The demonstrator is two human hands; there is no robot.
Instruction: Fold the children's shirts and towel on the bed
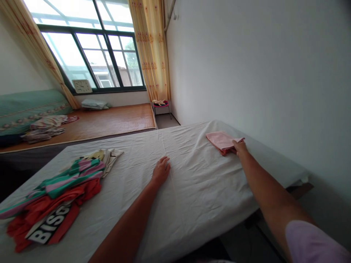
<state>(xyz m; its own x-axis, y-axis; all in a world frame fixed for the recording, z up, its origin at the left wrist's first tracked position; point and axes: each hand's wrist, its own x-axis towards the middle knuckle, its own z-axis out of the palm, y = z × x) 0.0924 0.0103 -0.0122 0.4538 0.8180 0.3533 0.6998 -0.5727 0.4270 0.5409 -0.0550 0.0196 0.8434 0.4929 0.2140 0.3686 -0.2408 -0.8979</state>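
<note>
My right hand grips the near right edge of a folded pink garment, which lies at the far right of the sheet-covered table. A darker red-orange layer shows beneath the pink one. Near the middle of the white sheet, my left hand rests with its fingers a little bent and nothing in them. To its left lies a loose pile of clothes: a green and pink striped garment, a red garment with large white letters, and cream-coloured cloth at the back.
Beyond the table stands a bed with a brown mat, holding rumpled clothes and a folded pale cloth. A white wall borders the right side. A small pink stool stands in the back corner, below the curtain.
</note>
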